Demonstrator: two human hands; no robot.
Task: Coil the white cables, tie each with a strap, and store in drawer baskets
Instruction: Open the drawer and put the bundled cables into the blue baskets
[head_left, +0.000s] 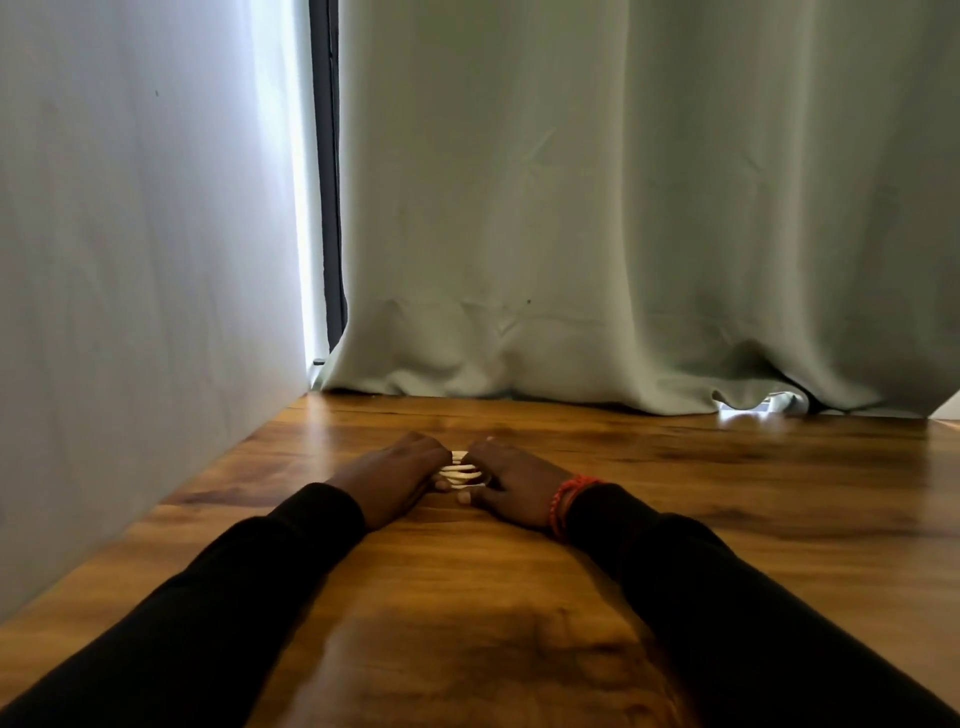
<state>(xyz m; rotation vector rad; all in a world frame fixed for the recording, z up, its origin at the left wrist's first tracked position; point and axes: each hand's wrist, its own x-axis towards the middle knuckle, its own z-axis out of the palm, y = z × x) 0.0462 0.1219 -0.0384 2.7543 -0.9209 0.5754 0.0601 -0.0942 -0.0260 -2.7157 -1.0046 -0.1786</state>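
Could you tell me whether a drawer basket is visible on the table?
No, the wooden table shows only both hands around the white cable.

**What surrounds our work**

We see a glossy wooden tabletop (727, 499) with dark grain patches running across it. Behind its far edge hangs a pale green curtain (623, 208), its hem bunched and resting on the wood. To our left stands a plain white wall (130, 234). Between wall and curtain we make out a dark vertical window frame (327, 156) beside a bright strip of daylight.
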